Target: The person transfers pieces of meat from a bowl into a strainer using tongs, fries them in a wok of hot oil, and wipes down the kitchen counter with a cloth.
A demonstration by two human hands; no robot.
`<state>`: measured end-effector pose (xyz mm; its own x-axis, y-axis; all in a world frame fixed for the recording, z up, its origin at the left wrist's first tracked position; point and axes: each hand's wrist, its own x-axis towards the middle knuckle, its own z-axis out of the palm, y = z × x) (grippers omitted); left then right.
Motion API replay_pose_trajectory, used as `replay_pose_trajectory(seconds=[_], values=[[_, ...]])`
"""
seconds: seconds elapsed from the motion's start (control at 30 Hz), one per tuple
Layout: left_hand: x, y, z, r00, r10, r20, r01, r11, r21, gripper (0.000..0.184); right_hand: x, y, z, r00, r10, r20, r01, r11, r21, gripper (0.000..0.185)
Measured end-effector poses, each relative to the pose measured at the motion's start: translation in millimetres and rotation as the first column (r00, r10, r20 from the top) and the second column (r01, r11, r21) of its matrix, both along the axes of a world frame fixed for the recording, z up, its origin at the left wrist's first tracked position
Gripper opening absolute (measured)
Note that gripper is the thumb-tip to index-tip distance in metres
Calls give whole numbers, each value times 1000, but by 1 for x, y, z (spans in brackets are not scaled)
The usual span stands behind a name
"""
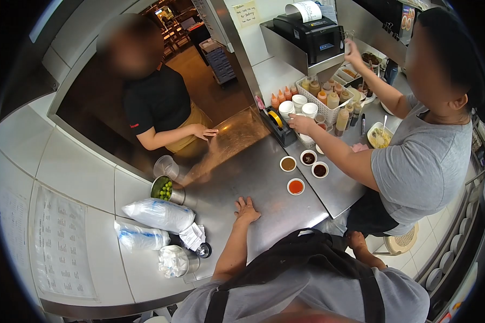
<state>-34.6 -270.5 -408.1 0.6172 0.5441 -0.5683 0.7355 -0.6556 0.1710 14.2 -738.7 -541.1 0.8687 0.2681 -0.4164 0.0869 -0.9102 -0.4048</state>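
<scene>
My left hand lies flat on the steel counter, fingers spread, holding nothing. My right hand hangs low beside my apron, partly hidden; its fingers are too small to make out. Ahead and to the right of my left hand stand small white cups: one with orange-red sauce, one with brown sauce, and two with dark sauce close together.
A co-worker in grey on the right reaches toward stacked white cups and the printer shelf. Across the counter stands a person in black. Plastic bags and a pot of green limes are at the left.
</scene>
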Motion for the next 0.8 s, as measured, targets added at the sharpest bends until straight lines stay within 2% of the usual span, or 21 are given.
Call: replay_pose_trajectory(seconds=[0.1, 0.5, 0.57, 0.63, 0.8], values=[[0, 1, -2, 1000, -2, -3, 2, 1000, 2, 91, 0, 2, 3, 999, -31, 8, 30, 999, 41, 22], [1, 1, -4, 1000, 0, 3, 0, 1000, 12, 92, 4, 4, 6, 999, 3, -48, -5, 999, -34, 24], [0, 1, -3, 1000, 0, 2, -1, 1000, 12, 92, 4, 2, -3, 998, 57, 31, -57, 998, -11, 20], [1, 1, -2, 1000, 1, 1, -1, 1000, 12, 92, 6, -1, -14, 999, 46, 21, -46, 999, 1, 20], [1, 1, -3, 1000, -7, -14, 8, 1000, 18, 91, 7, 4, -3, 999, 32, 2, -32, 999, -22, 21]])
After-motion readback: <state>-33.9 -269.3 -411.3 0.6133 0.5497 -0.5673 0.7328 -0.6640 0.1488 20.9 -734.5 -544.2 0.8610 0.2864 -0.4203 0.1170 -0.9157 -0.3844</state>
